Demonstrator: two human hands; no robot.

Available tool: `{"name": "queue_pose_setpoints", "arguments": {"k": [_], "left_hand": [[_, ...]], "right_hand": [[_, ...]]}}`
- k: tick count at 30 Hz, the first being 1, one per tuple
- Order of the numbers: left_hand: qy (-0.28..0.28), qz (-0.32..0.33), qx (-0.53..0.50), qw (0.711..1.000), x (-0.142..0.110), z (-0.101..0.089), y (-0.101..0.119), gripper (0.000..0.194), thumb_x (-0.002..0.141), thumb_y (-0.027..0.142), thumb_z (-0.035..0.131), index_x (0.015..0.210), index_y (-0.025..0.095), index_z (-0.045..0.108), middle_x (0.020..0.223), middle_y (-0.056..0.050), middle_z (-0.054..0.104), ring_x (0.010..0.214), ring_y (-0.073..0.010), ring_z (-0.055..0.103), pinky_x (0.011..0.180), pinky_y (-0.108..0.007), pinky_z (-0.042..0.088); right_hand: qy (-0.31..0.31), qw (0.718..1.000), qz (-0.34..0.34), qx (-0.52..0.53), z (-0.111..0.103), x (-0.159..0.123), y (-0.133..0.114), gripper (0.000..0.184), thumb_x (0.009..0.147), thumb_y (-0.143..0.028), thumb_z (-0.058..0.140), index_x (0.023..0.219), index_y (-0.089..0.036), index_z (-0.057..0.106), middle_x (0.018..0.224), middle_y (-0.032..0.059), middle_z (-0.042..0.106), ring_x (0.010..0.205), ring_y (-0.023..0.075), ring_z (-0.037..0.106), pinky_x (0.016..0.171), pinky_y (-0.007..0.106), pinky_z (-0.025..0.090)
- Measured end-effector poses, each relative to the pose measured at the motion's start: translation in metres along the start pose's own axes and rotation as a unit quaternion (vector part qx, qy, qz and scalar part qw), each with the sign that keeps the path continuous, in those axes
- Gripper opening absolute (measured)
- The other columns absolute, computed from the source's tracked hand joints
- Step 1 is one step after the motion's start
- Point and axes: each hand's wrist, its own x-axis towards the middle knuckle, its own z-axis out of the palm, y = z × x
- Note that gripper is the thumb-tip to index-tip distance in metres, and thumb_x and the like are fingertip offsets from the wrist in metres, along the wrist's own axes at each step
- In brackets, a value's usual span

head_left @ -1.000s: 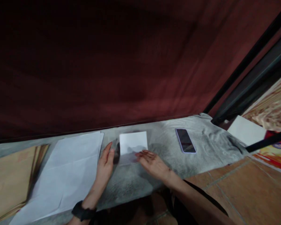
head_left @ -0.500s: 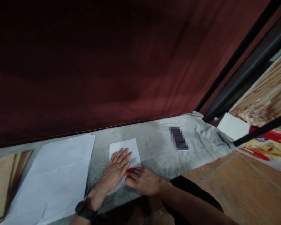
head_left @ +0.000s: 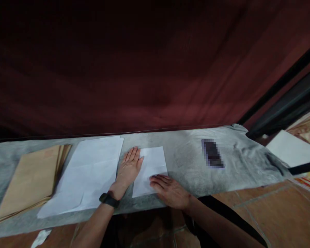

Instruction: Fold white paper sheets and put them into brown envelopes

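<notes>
Left of the left hand (head_left: 130, 167) lie brown envelopes (head_left: 33, 175) and large sheets (head_left: 93, 168), too overlapped to count. Thumb spread, it and the flattened right hand (head_left: 170, 191) touch one small paper (head_left: 153, 162) between them; rightward lies one pixelated phone (head_left: 213, 154).

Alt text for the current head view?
Left hand lies over the left edge and right hand over the lower right edge of a small white sheet. Larger white sheets and a brown paper stack lie farther left.
</notes>
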Motion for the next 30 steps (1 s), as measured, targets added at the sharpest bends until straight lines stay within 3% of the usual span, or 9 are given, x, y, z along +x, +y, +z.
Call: {"name": "queue_pose_setpoints", "arguments": {"k": [6,10,16,18,20,22,25,27,30], "left_hand": [[-0.087,0.156,-0.064,0.982,-0.021,-0.001,0.04,0.052,0.106,0.041,0.027,0.154,0.025,0.035,0.162,-0.003,0.036,0.151,-0.0183,0.027,0.124,-0.044,0.026],[-0.105,0.163,-0.052,0.98,-0.027,0.002,0.039,0.053,0.106,0.042,0.029,0.155,0.025,0.034,0.162,-0.003,0.035,0.151,-0.0178,0.027,0.125,-0.043,0.024],[-0.091,0.09,-0.11,0.986,-0.023,-0.004,0.021,0.056,0.103,0.049,0.031,0.151,0.022,0.043,0.16,-0.007,0.039,0.15,-0.0211,0.03,0.125,-0.047,0.022],[-0.075,0.008,-0.212,0.974,-0.019,-0.013,0.014,0.059,0.102,0.053,0.029,0.148,0.021,0.047,0.157,-0.008,0.045,0.148,-0.022,0.035,0.125,-0.047,0.024],[-0.034,-0.109,-0.338,0.934,-0.013,-0.024,0.007,0.062,0.101,0.058,0.029,0.145,0.02,0.051,0.153,-0.009,0.05,0.145,-0.0233,0.041,0.123,-0.046,0.028],[0.022,-0.214,-0.457,0.863,-0.007,-0.035,0.001,0.063,0.099,0.06,0.031,0.141,0.02,0.054,0.151,-0.011,0.052,0.142,-0.0253,0.045,0.121,-0.046,0.033],[0.059,-0.305,-0.601,0.736,-0.001,-0.048,-0.001,0.062,0.096,0.057,0.043,0.145,0.019,0.048,0.152,-0.013,0.05,0.14,-0.0275,0.048,0.113,-0.047,0.044],[0.018,-0.325,-0.673,0.664,0.0,-0.052,0.005,0.064,0.096,0.057,0.044,0.147,0.02,0.043,0.149,-0.015,0.053,0.136,-0.0287,0.052,0.107,-0.05,0.05],[-0.07,-0.312,-0.737,0.596,-0.003,-0.049,0.019,0.067,0.095,0.064,0.041,0.146,0.02,0.044,0.138,-0.016,0.062,0.128,-0.0297,0.06,0.1,-0.053,0.055]], "right_hand": [[-0.023,0.997,0.075,0.021,-0.004,-0.001,0.009,0.065,0.096,-0.038,0.057,0.152,-0.013,0.038,0.157,0.0154,0.041,0.149,0.024,0.031,0.126,0.043,0.019],[-0.031,0.996,0.075,0.024,-0.001,-0.003,0.01,0.064,0.096,-0.036,0.056,0.153,-0.013,0.037,0.161,0.0151,0.036,0.15,0.024,0.028,0.127,0.043,0.016],[-0.017,0.998,0.052,0.04,-0.013,-0.003,0.013,0.057,0.097,-0.029,0.055,0.15,-0.014,0.043,0.157,0.013,0.043,0.146,0.0222,0.037,0.125,0.042,0.023],[0.004,0.996,0.056,0.069,-0.024,-0.002,0.015,0.05,0.097,-0.024,0.053,0.146,-0.018,0.048,0.152,0.0104,0.05,0.141,0.0214,0.043,0.122,0.041,0.03],[0.059,0.985,0.083,0.142,-0.037,-0.001,0.018,0.043,0.1,-0.025,0.047,0.143,-0.022,0.052,0.146,0.0073,0.057,0.135,0.0202,0.051,0.117,0.04,0.037],[0.154,0.94,0.147,0.266,-0.049,0.0,0.022,0.038,0.104,-0.034,0.041,0.136,-0.024,0.059,0.135,0.0057,0.066,0.124,0.0207,0.061,0.108,0.04,0.047],[0.299,0.789,0.27,0.465,-0.063,0.005,0.029,0.047,0.103,-0.054,0.036,0.123,-0.022,0.063,0.114,0.0068,0.074,0.104,0.0236,0.07,0.088,0.039,0.059],[0.338,0.696,0.314,0.55,-0.066,0.009,0.033,0.052,0.099,-0.062,0.038,0.122,-0.021,0.061,0.107,0.0083,0.074,0.096,0.0246,0.072,0.078,0.038,0.061],[0.33,0.629,0.33,0.622,-0.06,0.013,0.036,0.048,0.094,-0.06,0.049,0.117,-0.02,0.061,0.099,0.0092,0.075,0.092,0.0248,0.073,0.072,0.036,0.061]]}}
